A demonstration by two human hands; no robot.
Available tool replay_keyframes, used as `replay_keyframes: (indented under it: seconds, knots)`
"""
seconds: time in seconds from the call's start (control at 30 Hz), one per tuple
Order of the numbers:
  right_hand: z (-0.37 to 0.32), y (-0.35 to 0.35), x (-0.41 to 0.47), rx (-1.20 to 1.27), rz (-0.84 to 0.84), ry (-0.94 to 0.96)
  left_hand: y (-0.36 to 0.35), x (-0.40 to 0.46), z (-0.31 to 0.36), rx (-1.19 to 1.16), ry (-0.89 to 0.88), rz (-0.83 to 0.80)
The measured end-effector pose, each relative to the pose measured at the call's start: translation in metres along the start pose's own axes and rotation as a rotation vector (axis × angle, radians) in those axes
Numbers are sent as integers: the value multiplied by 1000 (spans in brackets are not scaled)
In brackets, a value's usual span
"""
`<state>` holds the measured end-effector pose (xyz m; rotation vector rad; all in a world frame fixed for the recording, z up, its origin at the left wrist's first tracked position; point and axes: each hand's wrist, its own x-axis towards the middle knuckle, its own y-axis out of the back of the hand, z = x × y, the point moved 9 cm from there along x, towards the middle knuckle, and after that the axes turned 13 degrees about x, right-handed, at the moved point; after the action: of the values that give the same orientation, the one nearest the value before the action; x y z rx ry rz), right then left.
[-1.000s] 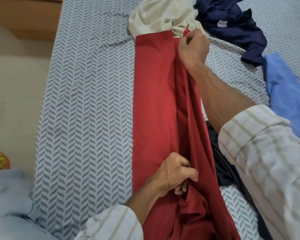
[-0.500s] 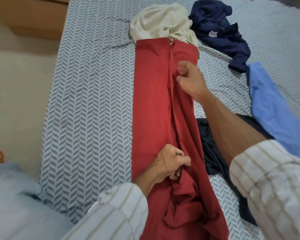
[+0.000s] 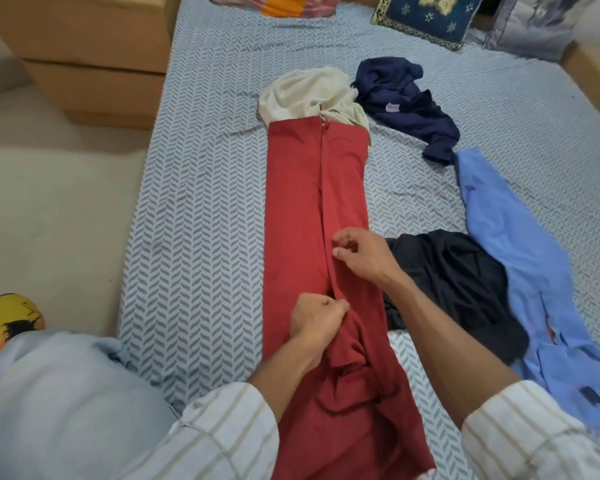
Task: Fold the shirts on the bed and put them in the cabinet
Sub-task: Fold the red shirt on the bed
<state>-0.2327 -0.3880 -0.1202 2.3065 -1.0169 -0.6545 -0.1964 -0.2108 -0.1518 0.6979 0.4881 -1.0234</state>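
long red cotton shirt (image 3: 312,209) side-folded only, left hand (image 3: 317,323) and right hand (image 3: 362,254) fingers pinching centre seam; four shirts at 12–3 o'clock unfolded, none stowed.

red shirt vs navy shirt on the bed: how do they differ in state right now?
The red shirt lies stretched in a long narrow strip with its sides folded in to a centre seam; the navy shirt is a crumpled heap.
Both hands, left hand and right hand, pinch the red shirt along that seam; nothing touches the navy shirt.
The red shirt's far end overlaps a cream garment; the navy shirt lies beside it.
Both rest on the patterned bedsheet.
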Motion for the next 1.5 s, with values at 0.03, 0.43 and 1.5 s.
replay_keyframes:
  seconds: [0.03, 0.43, 1.5]
  knots:
    - [2, -6, 0, -22, -27, -12, 2, 1, -8, -10, 54, 8]
    - [10, 27, 65, 79, 187, -57, 0, 23, -29, -82, 260, -157]
    - [45, 73, 164, 333, 397, -219, -12, 47, -37, 5, 349, -242]
